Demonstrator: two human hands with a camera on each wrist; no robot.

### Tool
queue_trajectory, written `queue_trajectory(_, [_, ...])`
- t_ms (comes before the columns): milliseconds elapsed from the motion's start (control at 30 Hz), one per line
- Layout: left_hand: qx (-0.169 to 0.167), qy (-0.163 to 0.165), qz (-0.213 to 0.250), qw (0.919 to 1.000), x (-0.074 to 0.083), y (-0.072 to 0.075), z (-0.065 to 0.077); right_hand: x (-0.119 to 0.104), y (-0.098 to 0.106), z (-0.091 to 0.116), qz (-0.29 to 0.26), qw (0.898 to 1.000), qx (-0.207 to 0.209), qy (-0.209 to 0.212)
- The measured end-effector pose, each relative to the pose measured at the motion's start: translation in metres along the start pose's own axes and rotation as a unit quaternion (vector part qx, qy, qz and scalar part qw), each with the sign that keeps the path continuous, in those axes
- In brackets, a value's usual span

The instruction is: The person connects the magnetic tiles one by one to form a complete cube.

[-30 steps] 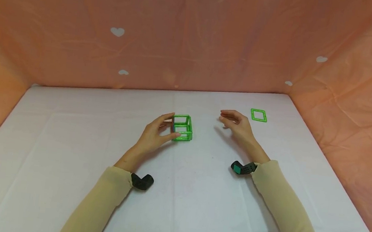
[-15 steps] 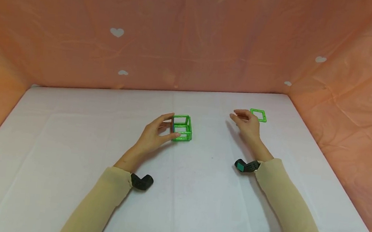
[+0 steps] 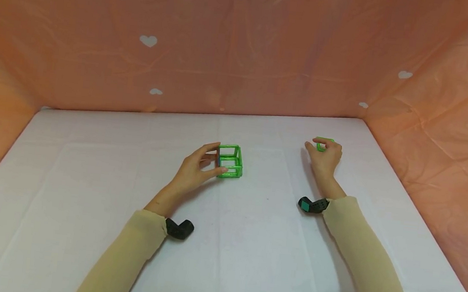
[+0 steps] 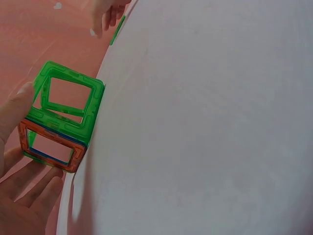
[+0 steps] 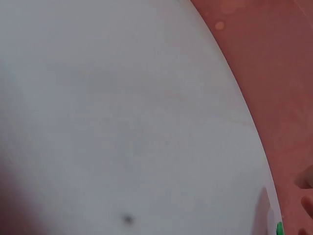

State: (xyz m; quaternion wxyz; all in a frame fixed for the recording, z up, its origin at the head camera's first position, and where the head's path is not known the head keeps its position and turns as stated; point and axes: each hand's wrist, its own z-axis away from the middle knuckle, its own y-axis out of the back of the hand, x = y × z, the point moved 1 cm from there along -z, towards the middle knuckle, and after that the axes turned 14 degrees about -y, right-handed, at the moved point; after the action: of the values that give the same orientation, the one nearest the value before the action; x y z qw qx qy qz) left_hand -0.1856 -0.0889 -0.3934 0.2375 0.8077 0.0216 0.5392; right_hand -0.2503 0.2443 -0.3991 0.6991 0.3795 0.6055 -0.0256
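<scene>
My left hand holds a cube built of magnetic square tiles, thumb on one side and fingers on the other. Most of its open frames are green; an orange tile and a bit of blue show on the side by my palm. At the back right, my right hand hovers over a loose green square tile, partly covering it. The left wrist view has a gap between those fingers and the flat tile. In the right wrist view, only fingertips and a green sliver appear.
A white cloth covers the tabletop. Orange fabric with white hearts rises behind it and along both sides. Each wrist carries a small black device, one at the left wrist and one at the right wrist.
My right hand has moved right and slightly away from me, from beside the loose green tile to above it. The left hand and the cube have stayed in place.
</scene>
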Motion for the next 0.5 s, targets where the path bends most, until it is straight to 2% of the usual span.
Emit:
queue_trajectory(233, [0.0, 0.009, 0.004, 0.9999, -0.0007, -0.0001, -0.0004, 0.0017, 0.0024, -0.0067, 0.075, 0.994, 0.002, -0.076])
queue_trajectory(500, [0.001, 0.011, 0.005, 0.9999, -0.0016, -0.0006, 0.0, 0.0007, 0.0051, -0.0107, 0.121, 0.986, -0.01, -0.118])
